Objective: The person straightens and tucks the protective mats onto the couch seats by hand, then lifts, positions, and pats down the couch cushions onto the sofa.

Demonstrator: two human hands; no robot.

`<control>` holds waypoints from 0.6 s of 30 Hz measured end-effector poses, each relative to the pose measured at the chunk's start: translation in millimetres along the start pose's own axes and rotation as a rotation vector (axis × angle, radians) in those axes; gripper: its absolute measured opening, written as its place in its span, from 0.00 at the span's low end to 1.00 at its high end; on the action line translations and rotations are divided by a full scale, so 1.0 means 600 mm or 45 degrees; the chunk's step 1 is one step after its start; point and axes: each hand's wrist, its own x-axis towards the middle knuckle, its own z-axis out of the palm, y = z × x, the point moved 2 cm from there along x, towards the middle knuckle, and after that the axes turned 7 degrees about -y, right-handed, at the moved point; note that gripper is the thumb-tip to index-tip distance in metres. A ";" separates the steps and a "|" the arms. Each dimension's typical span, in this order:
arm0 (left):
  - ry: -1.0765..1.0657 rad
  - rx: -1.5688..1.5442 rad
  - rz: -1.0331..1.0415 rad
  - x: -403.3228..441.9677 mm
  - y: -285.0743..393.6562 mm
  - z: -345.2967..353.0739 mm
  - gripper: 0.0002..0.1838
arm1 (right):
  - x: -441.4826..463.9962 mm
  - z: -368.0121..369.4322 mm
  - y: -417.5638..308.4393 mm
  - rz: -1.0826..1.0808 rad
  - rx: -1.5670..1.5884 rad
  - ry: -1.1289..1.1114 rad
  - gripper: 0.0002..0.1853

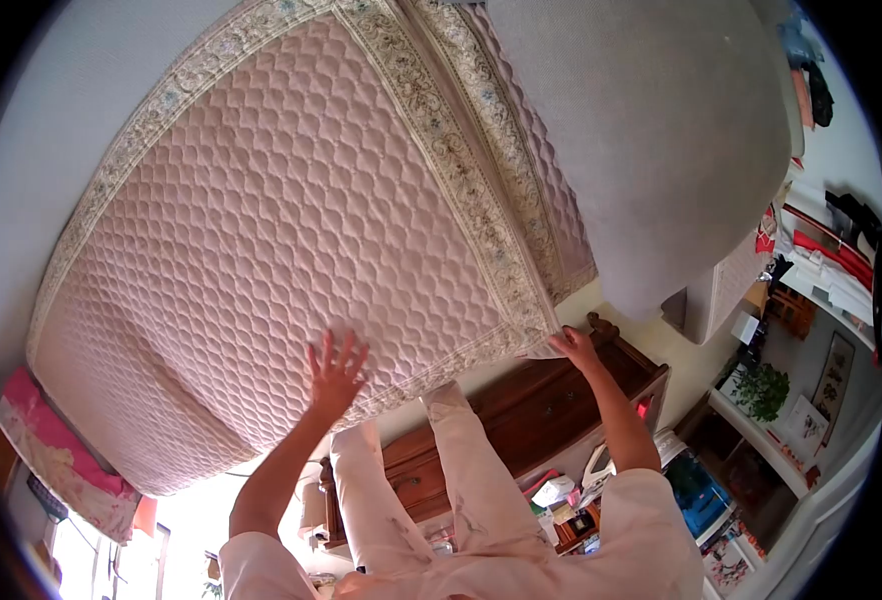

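Two hands (pixel 337 382) (pixel 575 349); two pale sleeves (pixel 263 568) (pixel 651 525); two pale trouser legs (pixel 373 500) (pixel 476 475); one dark wooden cabinet (pixel 531 405).

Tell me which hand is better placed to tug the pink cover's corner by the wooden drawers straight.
Probably the right hand: it holds the cover at that corner, while the left hand is spread open against it, farther off.

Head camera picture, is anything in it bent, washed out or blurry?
Head view: strong wide-angle bowing, with the quilted cover's edges curving and darkness closing in around the frame; head view: the window at lower left is blown out to near white; head view: soft light without hard shadows on the cover, both hands clear enough to make out.
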 end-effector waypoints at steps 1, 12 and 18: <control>0.004 -0.028 0.060 -0.034 0.008 0.019 0.35 | -0.005 0.001 0.018 0.032 -0.149 -0.051 0.16; -0.577 0.054 0.043 -0.268 0.006 0.129 0.30 | 0.004 0.063 -0.157 -0.039 -0.808 0.556 0.30; 0.173 -0.807 -0.802 -0.332 -0.025 0.178 0.28 | 0.087 0.118 -0.011 0.108 0.094 0.572 0.35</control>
